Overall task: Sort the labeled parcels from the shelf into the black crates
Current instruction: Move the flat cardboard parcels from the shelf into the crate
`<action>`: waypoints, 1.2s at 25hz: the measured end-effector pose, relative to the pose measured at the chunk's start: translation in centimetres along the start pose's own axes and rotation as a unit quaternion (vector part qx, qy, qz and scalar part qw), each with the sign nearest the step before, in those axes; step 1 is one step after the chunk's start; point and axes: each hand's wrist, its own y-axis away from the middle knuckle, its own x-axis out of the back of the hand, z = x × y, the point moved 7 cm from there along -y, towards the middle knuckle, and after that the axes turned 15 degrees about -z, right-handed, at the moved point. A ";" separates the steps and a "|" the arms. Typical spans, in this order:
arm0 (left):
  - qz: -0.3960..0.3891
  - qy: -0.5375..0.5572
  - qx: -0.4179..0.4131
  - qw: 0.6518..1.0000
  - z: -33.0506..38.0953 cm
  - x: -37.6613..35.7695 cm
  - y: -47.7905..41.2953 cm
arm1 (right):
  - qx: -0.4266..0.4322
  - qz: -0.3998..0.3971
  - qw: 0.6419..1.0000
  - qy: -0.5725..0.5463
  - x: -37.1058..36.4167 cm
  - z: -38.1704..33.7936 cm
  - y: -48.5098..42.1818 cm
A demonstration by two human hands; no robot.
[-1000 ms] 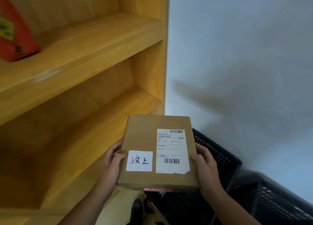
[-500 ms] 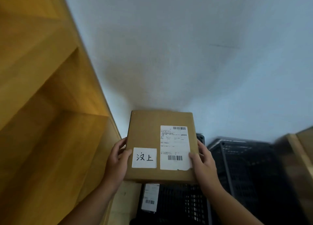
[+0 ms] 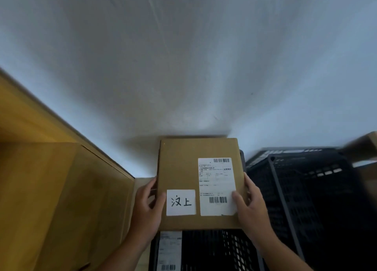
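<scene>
**Labelled parcel held in both hands over the black crates**

Head view: A flat brown cardboard parcel (image 3: 179, 164) is held in the air by both hands, with its labelled face turned up toward the camera. It is positioned just right of the wooden shelf (image 3: 61, 189) and in front of a pale wall (image 3: 183, 66).

The parcel's left edge is gripped by the left hand (image 3: 146, 209). The thumb is laid on the top face beside a small white label (image 3: 181, 202) bearing two handwritten characters, and the fingers are wrapped round the edge. The right edge is gripped by the right hand (image 3: 253, 209), whose thumb is pressed on the lower right corner of a larger printed shipping label (image 3: 217, 186) with barcodes.

Directly below the parcel's near edge, a black mesh crate (image 3: 224, 250) is seen. At its left side a white printed slip (image 3: 170, 248) with a barcode is visible; what it is fixed to cannot be told. A second black crate (image 3: 302, 189) is placed just to the right. The far right edge is blurred.
</scene>
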 end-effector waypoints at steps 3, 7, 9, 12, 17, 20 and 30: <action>-0.014 -0.029 0.011 0.999 -3.9 -2.2 -2.4 | -0.019 0.005 1.000 -0.005 -0.2 5.6 -2.0; -0.030 -0.060 0.013 0.998 -7.4 -4.2 -5.1 | -0.015 0.025 1.000 0.003 -0.1 10.2 -3.9; -0.027 -0.059 0.015 0.998 -8.3 -4.7 -6.2 | -0.015 0.032 0.999 0.004 -0.1 11.4 -4.8; -0.026 -0.076 0.016 0.997 -9.5 -5.3 -7.7 | -0.015 0.033 0.999 0.020 -0.5 12.7 -6.2; -0.059 -0.158 0.077 0.983 -13.3 -6.9 -10.4 | -0.044 0.018 0.996 0.069 -2.3 15.0 -8.2; -0.056 -0.184 0.088 0.977 -14.7 -7.7 -12.6 | -0.064 0.006 0.995 0.081 -3.6 17.3 -9.7; -0.053 -0.327 0.185 0.925 -21.7 -9.7 -19.9 | -0.079 -0.020 0.986 0.149 -7.8 26.7 -16.7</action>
